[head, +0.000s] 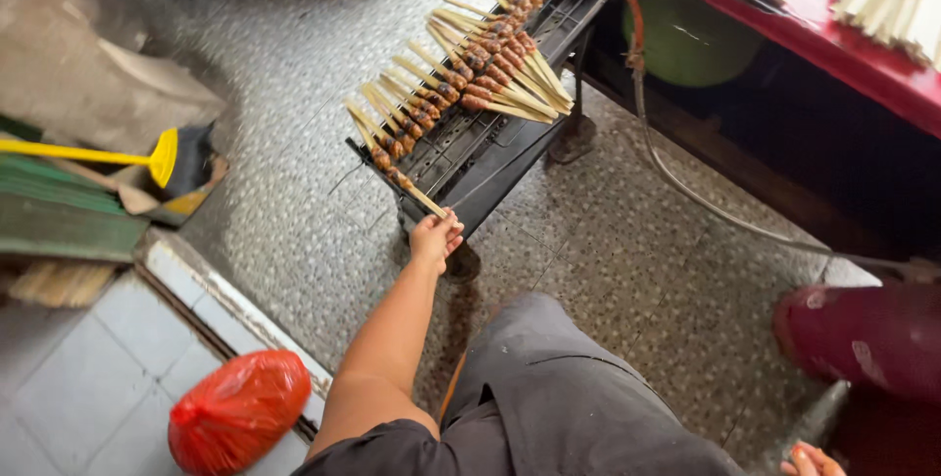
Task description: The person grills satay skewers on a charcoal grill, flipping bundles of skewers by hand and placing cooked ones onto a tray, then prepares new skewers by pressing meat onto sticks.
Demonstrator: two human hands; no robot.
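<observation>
Left hand (434, 239) pinches the nearest skewer (397, 178) at the grill (480, 157) end; skewer runs away up-left. Right hand (812, 460), far from grill: state unclear.

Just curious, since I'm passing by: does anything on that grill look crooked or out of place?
Mostly tidy. The skewers lie in fanned bunches across the black grill, but the nearest skewer lies at an angle and juts past the grill's end, where the left hand touches its stick.
</observation>
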